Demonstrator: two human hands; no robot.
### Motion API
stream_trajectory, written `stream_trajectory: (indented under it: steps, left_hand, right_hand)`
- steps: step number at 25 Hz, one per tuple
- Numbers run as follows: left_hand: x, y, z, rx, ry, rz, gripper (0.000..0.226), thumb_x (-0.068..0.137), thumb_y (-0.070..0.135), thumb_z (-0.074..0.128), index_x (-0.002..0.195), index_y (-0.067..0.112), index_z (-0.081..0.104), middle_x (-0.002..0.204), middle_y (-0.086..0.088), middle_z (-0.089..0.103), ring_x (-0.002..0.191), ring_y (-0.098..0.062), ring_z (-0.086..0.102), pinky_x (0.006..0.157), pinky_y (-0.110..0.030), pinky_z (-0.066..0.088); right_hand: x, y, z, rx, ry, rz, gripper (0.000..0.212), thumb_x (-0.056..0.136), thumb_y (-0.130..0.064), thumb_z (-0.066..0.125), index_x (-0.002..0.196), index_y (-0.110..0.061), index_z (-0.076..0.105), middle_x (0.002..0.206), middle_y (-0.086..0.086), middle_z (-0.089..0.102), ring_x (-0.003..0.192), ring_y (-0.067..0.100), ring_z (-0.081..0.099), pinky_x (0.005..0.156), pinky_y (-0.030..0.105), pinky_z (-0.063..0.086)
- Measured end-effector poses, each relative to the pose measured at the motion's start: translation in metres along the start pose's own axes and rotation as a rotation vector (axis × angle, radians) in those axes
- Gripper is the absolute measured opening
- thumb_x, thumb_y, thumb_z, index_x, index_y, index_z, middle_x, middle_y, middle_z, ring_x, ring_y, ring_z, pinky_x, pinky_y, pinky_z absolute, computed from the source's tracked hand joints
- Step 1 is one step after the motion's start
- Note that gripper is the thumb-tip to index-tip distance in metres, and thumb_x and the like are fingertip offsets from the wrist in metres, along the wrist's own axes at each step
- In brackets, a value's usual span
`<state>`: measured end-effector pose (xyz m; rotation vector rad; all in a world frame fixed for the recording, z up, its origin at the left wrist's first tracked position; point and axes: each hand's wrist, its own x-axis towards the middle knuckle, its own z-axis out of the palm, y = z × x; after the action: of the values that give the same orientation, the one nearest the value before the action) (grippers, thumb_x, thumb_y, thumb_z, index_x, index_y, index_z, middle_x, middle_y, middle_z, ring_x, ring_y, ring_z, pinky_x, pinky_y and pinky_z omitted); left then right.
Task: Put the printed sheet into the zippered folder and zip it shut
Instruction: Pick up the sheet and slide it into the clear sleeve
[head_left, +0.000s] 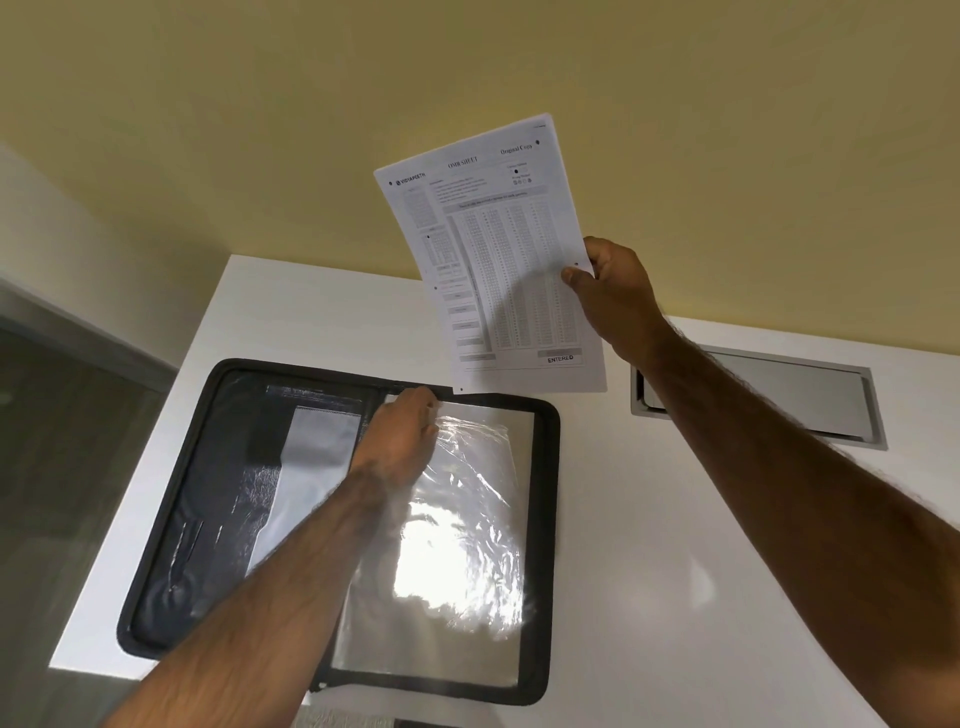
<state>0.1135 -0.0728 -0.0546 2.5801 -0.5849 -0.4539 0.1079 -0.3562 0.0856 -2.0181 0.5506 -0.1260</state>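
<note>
Your right hand (610, 291) pinches the printed sheet (493, 260) by its right edge, thumb on the printed face, and holds it upright in the air above the far edge of the zippered folder (545, 519), clear of it and slightly tilted. In this single head view, your left hand (405, 436) reaches across the folder, which lies fully open on the white table (675, 571); its fingertips sit at the top edge of the clear plastic sleeve (467, 519) on the right-hand half, and they seem to be parting or lifting that edge, though you cannot tell whether they actually grip the film. The step in hand looks like opening the sleeve to receive the sheet. Next, you would need to bring the sheet's lower edge down to that opening and slide it in straight while the left hand keeps the mouth apart; glare on the plastic hides where the opening lies. The zip is not yet touched. A metal hatch (753, 395) is set in the table to the right.
</note>
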Motion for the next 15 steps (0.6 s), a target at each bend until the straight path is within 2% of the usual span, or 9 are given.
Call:
stream_trajectory:
  steps: [3,5,8,12,15]
  left_hand:
    - [-0.002,0.009,-0.007,0.115,0.031,-0.034,0.016,0.089,0.015,0.055,0.076,0.019,0.063,0.077,0.001,0.063,0.076,-0.026,0.063,0.071,-0.038,0.051]
    - [-0.008,0.014,-0.013,0.153,0.065,-0.067,0.017,0.088,0.010,0.057,0.074,0.018,0.063,0.074,0.002,0.063,0.074,-0.024,0.059,0.069,-0.035,0.048]
    - [-0.018,0.020,-0.015,0.135,0.081,-0.120,0.016,0.096,0.016,0.048,0.082,0.017,0.055,0.075,0.000,0.061,0.073,-0.025,0.056,0.068,-0.037,0.050]
    - [-0.017,0.021,-0.012,-0.059,-0.071,-0.057,0.021,0.104,0.035,0.035,0.096,0.019,0.046,0.077,0.001,0.062,0.070,-0.019,0.063,0.069,-0.038,0.055]
    - [-0.015,0.022,-0.014,-0.090,-0.090,-0.054,0.020,0.105,0.031,0.033,0.099,0.016,0.044,0.076,-0.003,0.062,0.069,-0.023,0.062,0.064,-0.034,0.049]
  right_hand:
    - [0.000,-0.008,0.002,0.024,-0.018,-0.016,0.024,0.098,-0.017,0.052,0.118,-0.014,0.067,0.109,0.004,0.070,0.097,0.023,0.069,0.083,0.039,0.058]
    - [0.000,-0.013,0.005,0.038,-0.036,-0.034,0.025,0.098,-0.015,0.052,0.118,-0.013,0.067,0.110,0.004,0.070,0.097,0.023,0.068,0.081,0.037,0.057]
    - [0.001,-0.018,0.009,0.050,-0.062,-0.052,0.024,0.098,-0.013,0.051,0.117,-0.013,0.067,0.111,0.005,0.070,0.096,0.023,0.067,0.077,0.033,0.055]
    - [0.002,-0.019,0.011,0.041,-0.072,-0.076,0.023,0.097,-0.012,0.051,0.112,-0.014,0.067,0.110,0.006,0.070,0.095,0.022,0.067,0.076,0.033,0.054]
    - [0.005,-0.021,0.014,-0.005,-0.073,-0.073,0.025,0.096,-0.011,0.051,0.114,-0.013,0.069,0.111,0.004,0.070,0.093,0.021,0.065,0.075,0.032,0.052]
